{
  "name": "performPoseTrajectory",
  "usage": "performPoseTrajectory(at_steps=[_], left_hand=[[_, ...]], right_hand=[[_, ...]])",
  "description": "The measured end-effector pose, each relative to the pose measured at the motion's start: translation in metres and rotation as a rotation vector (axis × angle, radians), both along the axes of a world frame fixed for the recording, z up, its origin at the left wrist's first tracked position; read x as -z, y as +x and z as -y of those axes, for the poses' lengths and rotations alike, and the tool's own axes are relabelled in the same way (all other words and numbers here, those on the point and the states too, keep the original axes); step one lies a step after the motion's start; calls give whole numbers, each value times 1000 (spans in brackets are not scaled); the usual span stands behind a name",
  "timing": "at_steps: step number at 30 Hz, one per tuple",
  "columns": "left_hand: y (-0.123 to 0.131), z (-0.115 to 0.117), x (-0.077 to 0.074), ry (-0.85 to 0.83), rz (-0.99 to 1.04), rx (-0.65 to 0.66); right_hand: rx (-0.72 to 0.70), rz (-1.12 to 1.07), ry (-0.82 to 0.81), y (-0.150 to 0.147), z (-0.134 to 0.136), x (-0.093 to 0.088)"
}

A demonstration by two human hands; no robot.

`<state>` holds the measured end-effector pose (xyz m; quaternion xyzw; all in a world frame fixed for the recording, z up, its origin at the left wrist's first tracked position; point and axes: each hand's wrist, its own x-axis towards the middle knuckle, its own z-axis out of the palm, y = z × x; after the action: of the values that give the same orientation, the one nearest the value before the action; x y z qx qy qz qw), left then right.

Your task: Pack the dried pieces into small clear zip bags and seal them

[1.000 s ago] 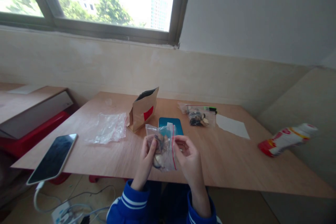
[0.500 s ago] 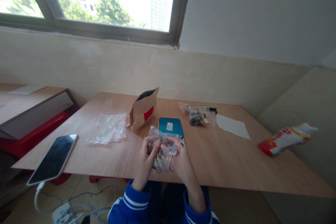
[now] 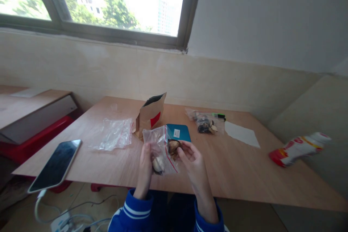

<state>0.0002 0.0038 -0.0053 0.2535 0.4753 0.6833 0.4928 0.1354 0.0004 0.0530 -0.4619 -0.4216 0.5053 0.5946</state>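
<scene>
A small clear zip bag (image 3: 157, 144) with a red seal line holds several brown and pale pieces. My left hand (image 3: 145, 165) grips the bag from its left side, above the near edge of the wooden table (image 3: 244, 166). My right hand (image 3: 192, 157) pinches a brown piece (image 3: 173, 145) at the bag's right edge. Both wrists come out of blue sleeves with white stripes.
Behind the bag lie a teal box (image 3: 179, 132) and an open brown paper pouch (image 3: 150, 114). An empty clear bag (image 3: 111, 134) lies left, a phone (image 3: 56, 165) at the left corner. A filled bag (image 3: 206, 121), white paper (image 3: 241, 133) and a red-white packet (image 3: 297, 146) lie right.
The bag went from upright to squeezed between both hands, then tilted left. My right hand has shifted to the bag's right edge and now pinches a brown piece there.
</scene>
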Motion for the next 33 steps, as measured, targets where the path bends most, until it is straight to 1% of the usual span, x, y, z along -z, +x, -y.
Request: performPoseTrajectory(at_steps=[2, 4, 6, 7, 9, 12, 14, 16, 19, 21, 23, 25, 27, 33], left_hand=[[-1, -2, 0, -18, 33, -23], [-4, -3, -2, -34, 61, -65], [-9, -2, -7, -47, 73, -98], [-11, -2, -10, -52, 67, -111], [-16, 0, -14, -63, 42, -137], [-21, 2, -17, -85, 35, -154], [-24, 2, -16, -92, 36, -135], [-28, 1, -13, -84, 17, -121], [-32, 0, -7, -64, -12, -160], [-35, -1, -5, -54, -10, -191], [-38, -1, -3, -54, -7, -198], [-40, -1, -2, -69, -8, -193], [-40, 0, -1, -83, -14, -188], [-40, -2, 0, -53, 34, -186]], right_hand=[[6, -32, -9, 1, -3, -3], [5, -73, -6, 3, -11, -10], [-5, -86, 42, 3, -24, -25], [-13, -66, 95, 2, -33, -34], [-32, 33, 258, -3, -54, -56], [-24, 270, 560, -16, -90, -88], [-34, 428, 734, -26, -115, -102], [-78, 579, 868, -34, -137, -111], [-208, 786, 959, -41, -161, -113], [-317, 892, 978, -43, -169, -109], [-410, 937, 999, -43, -172, -104], [-461, 903, 1020, -42, -172, -101], [-475, 842, 1014, -41, -170, -100], [-546, 779, 927, -37, -168, -106]])
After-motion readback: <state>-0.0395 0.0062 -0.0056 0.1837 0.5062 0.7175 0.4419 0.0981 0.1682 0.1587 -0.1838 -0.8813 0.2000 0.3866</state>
